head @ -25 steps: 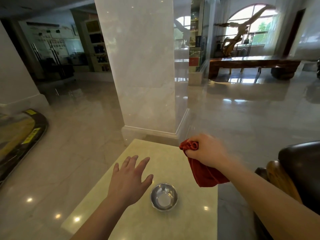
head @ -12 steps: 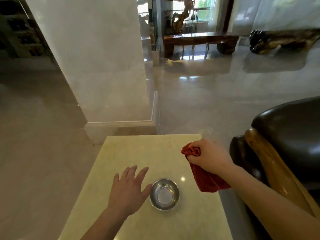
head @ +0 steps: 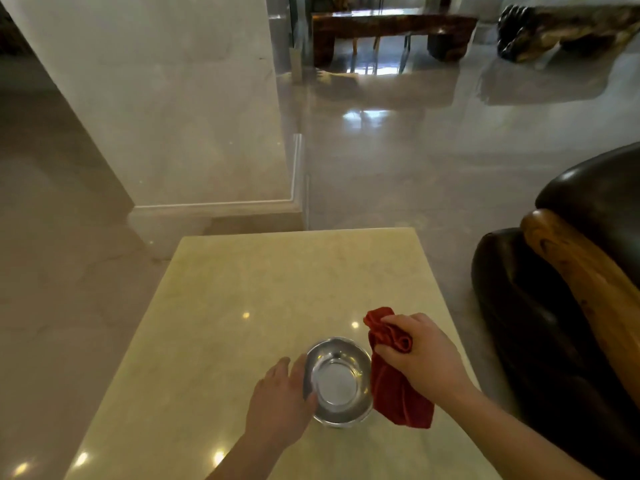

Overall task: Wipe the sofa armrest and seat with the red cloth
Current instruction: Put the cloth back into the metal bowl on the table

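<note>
Worn on the head, looking forward and steeply down from close above a pale stone table, with glossy floor and a pillar ahead, a dark sofa at right.

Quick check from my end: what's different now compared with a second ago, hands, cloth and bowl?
The left hand came down from hovering over the table and now rests against the steel bowl rim. The right hand drew the red cloth in beside the bowl. The view swung right, showing more of the sofa armrest. Unchanged: cloth still bunched in the right hand, bowl on the table, sofa unwiped.
</note>
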